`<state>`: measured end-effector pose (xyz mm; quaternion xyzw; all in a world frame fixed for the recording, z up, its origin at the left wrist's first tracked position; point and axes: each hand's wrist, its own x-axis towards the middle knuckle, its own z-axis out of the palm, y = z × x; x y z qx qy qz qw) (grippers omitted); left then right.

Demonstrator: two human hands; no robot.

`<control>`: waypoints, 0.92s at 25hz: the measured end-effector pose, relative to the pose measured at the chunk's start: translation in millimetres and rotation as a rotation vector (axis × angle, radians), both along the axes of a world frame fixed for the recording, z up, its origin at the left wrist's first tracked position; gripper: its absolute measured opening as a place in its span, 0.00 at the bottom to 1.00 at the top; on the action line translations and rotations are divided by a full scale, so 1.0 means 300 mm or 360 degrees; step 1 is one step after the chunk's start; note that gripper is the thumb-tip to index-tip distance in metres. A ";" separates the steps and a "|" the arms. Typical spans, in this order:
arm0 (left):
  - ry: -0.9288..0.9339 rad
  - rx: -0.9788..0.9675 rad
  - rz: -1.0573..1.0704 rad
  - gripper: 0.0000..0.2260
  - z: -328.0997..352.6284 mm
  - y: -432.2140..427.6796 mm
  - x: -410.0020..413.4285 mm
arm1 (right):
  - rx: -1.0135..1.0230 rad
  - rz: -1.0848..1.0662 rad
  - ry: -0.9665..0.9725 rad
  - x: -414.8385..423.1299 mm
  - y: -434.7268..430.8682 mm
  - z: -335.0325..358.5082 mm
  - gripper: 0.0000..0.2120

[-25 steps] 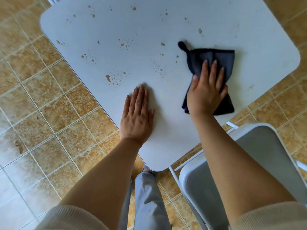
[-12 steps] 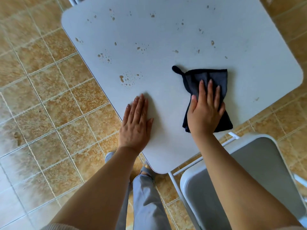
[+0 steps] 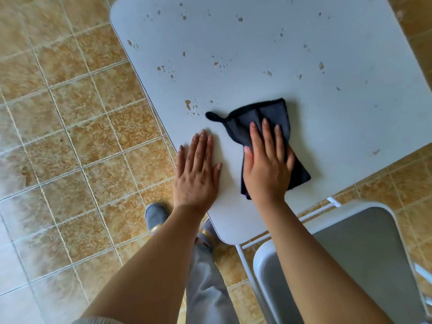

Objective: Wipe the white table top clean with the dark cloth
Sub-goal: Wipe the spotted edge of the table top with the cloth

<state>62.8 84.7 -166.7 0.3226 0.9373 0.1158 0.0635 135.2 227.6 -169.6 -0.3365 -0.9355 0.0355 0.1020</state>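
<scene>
The white table top (image 3: 327, 127) fills the upper middle of the head view, dotted with several brown drops and smears, a dense cluster (image 3: 192, 107) just left of the cloth. The dark cloth (image 3: 264, 115) lies flat near the table's near corner, its small loop pointing left. My right hand (image 3: 266, 164) presses flat on the cloth's near half, fingers spread. My left hand (image 3: 198, 171) rests flat on the bare table beside it, close to the left edge, holding nothing.
A white folding chair (image 3: 364, 258) stands right below the table's near corner, under my right forearm. Tan floor tiles (image 3: 70, 136) surround the table. My grey trouser leg (image 3: 208, 284) and shoes (image 3: 155, 212) are below the table edge.
My right hand has slid the cloth toward me and to the left, closer to my left hand. The camera has shifted, so the table sits further right in view. My left hand stayed planted.
</scene>
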 end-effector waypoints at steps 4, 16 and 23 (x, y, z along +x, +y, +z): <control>-0.0076 -0.0013 -0.0044 0.27 0.011 -0.013 -0.009 | -0.0017 -0.0323 -0.0019 -0.021 0.100 -0.003 0.22; -0.0004 -0.0137 0.0006 0.28 0.011 -0.138 -0.074 | 0.0026 0.0317 0.0046 -0.221 -0.092 -0.006 0.21; -0.0081 -0.0094 0.0105 0.28 -0.001 -0.152 -0.144 | -0.0035 -0.0187 0.0000 -0.302 -0.009 -0.004 0.23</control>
